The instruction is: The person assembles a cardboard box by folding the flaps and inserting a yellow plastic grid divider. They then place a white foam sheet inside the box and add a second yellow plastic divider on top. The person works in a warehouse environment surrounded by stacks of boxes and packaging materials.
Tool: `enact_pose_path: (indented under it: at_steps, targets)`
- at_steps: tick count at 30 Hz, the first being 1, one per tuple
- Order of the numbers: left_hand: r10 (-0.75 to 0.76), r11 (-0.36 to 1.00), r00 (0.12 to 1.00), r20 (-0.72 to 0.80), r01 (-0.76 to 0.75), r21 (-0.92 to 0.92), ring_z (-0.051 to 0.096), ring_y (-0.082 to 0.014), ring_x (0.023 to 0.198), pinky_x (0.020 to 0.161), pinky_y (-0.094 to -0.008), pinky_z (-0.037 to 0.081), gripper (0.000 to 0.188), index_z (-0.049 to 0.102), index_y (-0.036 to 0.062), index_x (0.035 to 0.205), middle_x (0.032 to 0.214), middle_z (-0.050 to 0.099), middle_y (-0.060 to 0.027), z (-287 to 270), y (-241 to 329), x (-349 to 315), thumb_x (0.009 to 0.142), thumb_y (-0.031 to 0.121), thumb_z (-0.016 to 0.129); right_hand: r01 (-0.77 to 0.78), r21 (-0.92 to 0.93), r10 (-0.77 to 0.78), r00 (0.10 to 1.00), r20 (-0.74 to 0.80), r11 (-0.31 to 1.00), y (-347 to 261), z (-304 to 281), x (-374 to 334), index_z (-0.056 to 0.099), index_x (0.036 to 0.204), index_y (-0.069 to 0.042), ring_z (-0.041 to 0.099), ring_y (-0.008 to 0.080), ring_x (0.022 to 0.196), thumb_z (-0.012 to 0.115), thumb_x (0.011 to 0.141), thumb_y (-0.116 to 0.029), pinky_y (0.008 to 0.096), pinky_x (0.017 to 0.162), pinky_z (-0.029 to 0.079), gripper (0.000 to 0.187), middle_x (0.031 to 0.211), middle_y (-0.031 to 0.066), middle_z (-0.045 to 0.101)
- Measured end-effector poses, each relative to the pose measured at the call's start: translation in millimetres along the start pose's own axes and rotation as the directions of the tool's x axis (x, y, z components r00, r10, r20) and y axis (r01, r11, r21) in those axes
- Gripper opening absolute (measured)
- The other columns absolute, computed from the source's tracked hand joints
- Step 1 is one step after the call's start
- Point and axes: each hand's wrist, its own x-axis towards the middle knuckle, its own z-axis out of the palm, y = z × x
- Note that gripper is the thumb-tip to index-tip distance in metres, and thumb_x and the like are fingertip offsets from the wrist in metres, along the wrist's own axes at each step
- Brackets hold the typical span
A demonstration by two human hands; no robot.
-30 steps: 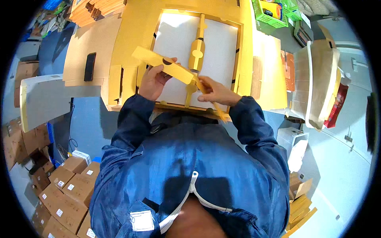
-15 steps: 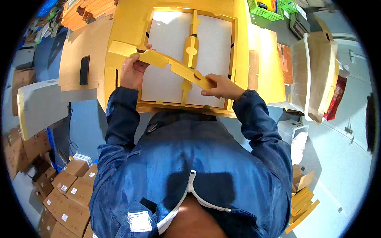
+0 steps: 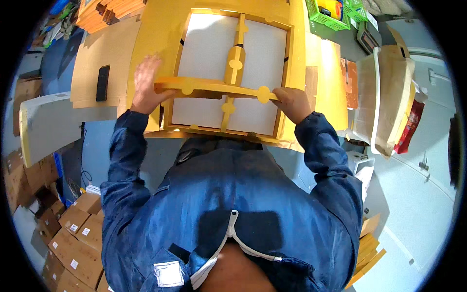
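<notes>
A long yellow cardboard strip (image 3: 209, 87) with round tabs lies level across the middle of a shallow yellow cardboard box (image 3: 289, 63). My right hand (image 3: 295, 103) pinches the strip's right end. At its left end my left hand (image 3: 146, 87) is open, fingers stretched upward and slightly blurred, the thumb and palm against the strip. Inside the box are white panels (image 3: 206, 44). Another yellow cardboard divider (image 3: 235, 73), with similar round tabs, runs down the middle of the box and passes under the strip.
Left of the box, a black phone-like object (image 3: 102, 83) rests on brown cardboard (image 3: 116, 63). Green baskets (image 3: 327, 18) stand at the far right, near a dark device (image 3: 368, 36). Orange cardboard pieces (image 3: 104, 12) are stacked far left. Brown cartons (image 3: 78, 248) fill the lower left.
The strip has gone from slanted to level across the box, its tabs now facing up. My left hand has moved left and opened from its grip; my right hand has shifted right.
</notes>
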Motion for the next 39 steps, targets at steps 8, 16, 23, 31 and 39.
enact_pose_path:
  at_steps: [8,16,23,31,39]
  targets:
    - [-0.008,0.983,0.734,0.679,0.129,-0.128,0.059,-0.0352,0.080,0.070,-0.0411,0.047,0.026,0.056,0.0050,0.093,0.085,0.061,-0.0173,13,17,-2,0.082,0.027,0.062,0.104,-0.063,-0.107,0.993,-0.046,0.993,-2,-25,15,0.056,0.103,-0.009,0.056,0.0295,0.088,0.073,0.071,-0.021,0.0361,0.077,0.045,0.038,0.095,0.0119,0.059]
    - [0.176,0.966,0.801,0.572,-0.029,-0.256,0.060,-0.0351,0.076,0.066,-0.0435,0.047,0.025,0.056,0.0031,0.088,0.077,0.061,-0.0172,54,73,33,0.083,0.027,0.060,0.238,0.105,-0.248,0.964,0.100,0.966,-86,4,79,0.052,0.102,-0.003,0.058,0.0291,0.086,0.066,0.075,-0.022,0.0402,0.073,0.047,0.036,0.093,0.0127,0.056]
    - [0.159,0.987,0.870,0.467,-0.142,-0.071,0.061,-0.0294,0.074,0.064,-0.0387,0.049,0.010,0.055,0.0056,0.085,0.076,0.061,-0.0109,45,32,50,0.081,0.014,0.058,0.331,0.042,-0.326,0.940,-0.100,0.943,-98,22,130,0.056,0.088,-0.004,0.058,0.0284,0.070,0.060,0.076,-0.016,0.0378,0.058,0.049,0.018,0.077,0.0107,0.054]
    - [-0.306,0.952,0.949,0.072,0.305,0.016,0.054,-0.0356,0.097,0.081,-0.0420,0.045,0.040,0.052,-0.0016,0.103,0.098,0.058,-0.0187,82,-28,65,0.075,0.022,0.067,0.103,-0.111,-0.118,0.983,-0.139,0.988,-60,58,220,0.058,0.080,-0.004,0.061,0.0299,0.068,0.051,0.081,-0.014,0.0409,0.058,0.051,0.012,0.078,0.0136,0.057]
    - [-0.476,0.868,0.843,0.252,0.496,-0.020,0.059,-0.0395,0.080,0.071,-0.0458,0.047,0.025,0.049,-0.0022,0.089,0.083,0.060,-0.0242,142,-61,50,0.080,0.018,0.059,0.129,-0.125,-0.137,0.989,-0.058,0.984,-51,104,260,0.057,0.083,-0.003,0.063,0.0309,0.067,0.050,0.082,-0.014,0.0391,0.058,0.052,0.013,0.081,0.0159,0.059]
